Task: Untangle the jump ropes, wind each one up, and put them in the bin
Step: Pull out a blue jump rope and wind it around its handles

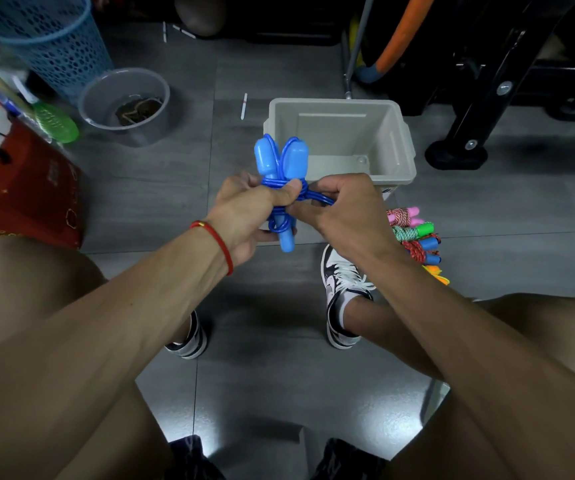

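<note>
While my left hand (248,206) squeezes the shiny blue plastic jump rope (281,174) and my right hand (343,202) pinches its cord, the empty grey plastic bin (400,140) sits just past them.

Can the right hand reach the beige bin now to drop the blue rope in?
Probably yes: the bin stands open just beyond the right hand, nothing between, though both hands hold the blue rope.

Single head-worn wide-angle view, looking steeply down and forward past both forearms to the grey floor (182,188); hands close at frame centre, bin (403,147) just beyond, edges bent.
</note>
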`<state>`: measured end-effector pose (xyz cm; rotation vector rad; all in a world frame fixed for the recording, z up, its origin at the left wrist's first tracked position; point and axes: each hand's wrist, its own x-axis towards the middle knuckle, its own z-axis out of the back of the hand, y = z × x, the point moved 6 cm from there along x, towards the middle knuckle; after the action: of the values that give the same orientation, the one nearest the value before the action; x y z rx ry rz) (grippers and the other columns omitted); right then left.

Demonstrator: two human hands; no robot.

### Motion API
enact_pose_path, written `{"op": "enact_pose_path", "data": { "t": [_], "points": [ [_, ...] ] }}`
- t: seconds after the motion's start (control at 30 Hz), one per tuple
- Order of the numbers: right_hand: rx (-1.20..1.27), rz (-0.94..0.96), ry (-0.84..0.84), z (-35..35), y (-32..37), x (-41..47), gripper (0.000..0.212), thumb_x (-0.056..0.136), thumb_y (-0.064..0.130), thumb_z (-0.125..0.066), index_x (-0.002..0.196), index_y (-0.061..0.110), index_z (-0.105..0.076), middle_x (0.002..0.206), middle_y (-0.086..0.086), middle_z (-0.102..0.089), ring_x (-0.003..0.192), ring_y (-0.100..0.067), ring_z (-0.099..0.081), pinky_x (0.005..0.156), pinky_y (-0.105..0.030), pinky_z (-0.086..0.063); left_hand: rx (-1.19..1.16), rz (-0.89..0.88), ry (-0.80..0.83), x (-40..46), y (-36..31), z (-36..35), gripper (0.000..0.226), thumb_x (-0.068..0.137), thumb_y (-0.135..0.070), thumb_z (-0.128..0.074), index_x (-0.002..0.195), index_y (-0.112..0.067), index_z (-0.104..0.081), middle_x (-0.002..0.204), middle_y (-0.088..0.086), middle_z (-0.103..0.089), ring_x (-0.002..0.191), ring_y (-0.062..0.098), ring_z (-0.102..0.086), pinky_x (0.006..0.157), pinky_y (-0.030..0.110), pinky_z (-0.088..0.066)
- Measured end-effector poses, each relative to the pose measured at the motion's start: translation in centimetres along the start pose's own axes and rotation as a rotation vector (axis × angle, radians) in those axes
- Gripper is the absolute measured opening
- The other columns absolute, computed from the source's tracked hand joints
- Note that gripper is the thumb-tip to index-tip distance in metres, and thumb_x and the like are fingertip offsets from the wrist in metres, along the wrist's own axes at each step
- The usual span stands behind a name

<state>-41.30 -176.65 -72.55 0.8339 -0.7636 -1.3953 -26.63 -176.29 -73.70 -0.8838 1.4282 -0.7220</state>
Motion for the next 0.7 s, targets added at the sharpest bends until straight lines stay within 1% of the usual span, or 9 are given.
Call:
{"op": "enact_pose_path", "data": {
  "t": [0.1,0.17,0.23,0.3,0.37,0.43,0.5,0.6,0.7],
  "points": [
    [0.097,-0.013,0.013,0.4,-0.2,0.2,0.022,0.074,0.032,-0.086,0.082,0.012,-0.079,0.074,-0.012,-0.072,0.062,-0.023,-0.06,0.063,-0.04,-0.053,0.009,-0.032,0.037,-0.3,-0.6,0.2,0.044,0.084,-0.014,-0.079,0.116,-0.001,-0.052,0.11,0.018,-0.072,0.086,0.028,-0.072,0.073,0.056,-0.061],
    [0.196,-0.077,0.024,1.0,-0.7,0.4,0.019,0.074,0.026,-0.089,0.086,0.013,-0.08,0.079,-0.009,-0.076,0.068,-0.014,-0.063,0.068,-0.034,-0.054,-0.019,-0.017,0.143,-0.5,-1.1,0.3,0.033,0.09,-0.013,-0.072,0.114,-0.003,-0.052,0.111,0.018,-0.071,0.095,0.034,-0.071,0.076,0.06,-0.059],
    [0.303,-0.138,0.054,1.6,-1.2,0.5,0.02,0.075,0.018,-0.088,0.092,0.012,-0.081,0.084,-0.006,-0.078,0.072,-0.009,-0.066,0.073,-0.025,-0.053,-0.084,0.026,0.255,-0.5,-1.4,0.6,0.026,0.097,-0.013,-0.061,0.12,-0.002,-0.054,0.113,0.02,-0.068,0.103,0.04,-0.068,0.078,0.063,-0.057],
    [0.353,-0.164,0.103,1.9,-1.3,0.5,0.022,0.077,0.012,-0.086,0.098,0.01,-0.08,0.076,0.004,-0.077,0.065,0.0,-0.064,0.065,-0.011,-0.049,-0.069,0.04,0.335,-0.4,-1.4,1.1,0.024,0.099,-0.016,-0.057,0.118,-0.002,-0.057,0.118,0.019,-0.066,0.109,0.039,-0.066,0.079,0.068,-0.055],
    [0.384,-0.178,0.157,1.7,-1.4,0.3,0.027,0.08,0.005,-0.081,0.107,0.005,-0.077,0.065,0.014,-0.071,0.054,0.005,-0.058,0.055,-0.006,-0.042,-0.001,0.031,0.393,-0.4,-1.2,1.5,0.013,0.093,-0.024,-0.064,0.1,-0.014,-0.059,0.115,0.011,-0.066,0.108,0.031,-0.066,0.081,0.07,-0.052],
    [0.417,-0.194,0.211,1.3,-1.5,0.0,0.031,0.082,0.001,-0.078,0.113,0.001,-0.074,0.065,0.017,-0.07,0.053,0.005,-0.057,0.054,-0.005,-0.041,0.11,0.037,0.435,-0.4,-0.8,1.9,0.026,0.085,-0.036,-0.071,0.102,-0.02,-0.059,0.11,0.001,-0.068,0.106,0.021,-0.065,0.089,0.067,-0.049],
    [0.44,-0.208,0.262,0.9,-1.6,-0.3,0.03,0.083,0.003,-0.077,0.113,0.004,-0.075,0.074,0.014,-0.072,0.056,0.003,-0.053,0.055,-0.01,-0.036,0.151,0.07,0.505,-0.8,-0.4,1.6,0.046,0.086,-0.042,-0.069,0.123,-0.016,-0.06,0.109,-0.001,-0.069,0.101,0.015,-0.065,0.09,0.059,-0.051],
    [0.495,-0.235,0.322,0.1,-2.0,-0.9,0.024,0.085,0.007,-0.075,0.109,0.012,-0.076,0.079,0.003,-0.068,0.058,-0.005,-0.037,0.055,-0.021,-0.026,0.031,0.127,0.553,-1.5,0.0,1.1,0.057,0.09,-0.036,-0.057,0.135,-0.001,-0.056,0.112,0.007,-0.066,0.091,0.016,-0.063,0.075,0.042,-0.057],
    [0.479,-0.289,0.328,-0.4,-2.4,-1.4,0.022,0.087,0.009,-0.073,0.109,0.011,-0.076,0.07,0.006,-0.068,0.053,-0.005,-0.034,0.053,-0.018,-0.028,-0.016,0.102,0.543,-1.5,0.3,0.9,0.057,0.091,-0.031,-0.056,0.135,0.006,-0.054,0.118,0.017,-0.062,0.097,0.025,-0.063,0.086,0.041,-0.056]
  ]
}}
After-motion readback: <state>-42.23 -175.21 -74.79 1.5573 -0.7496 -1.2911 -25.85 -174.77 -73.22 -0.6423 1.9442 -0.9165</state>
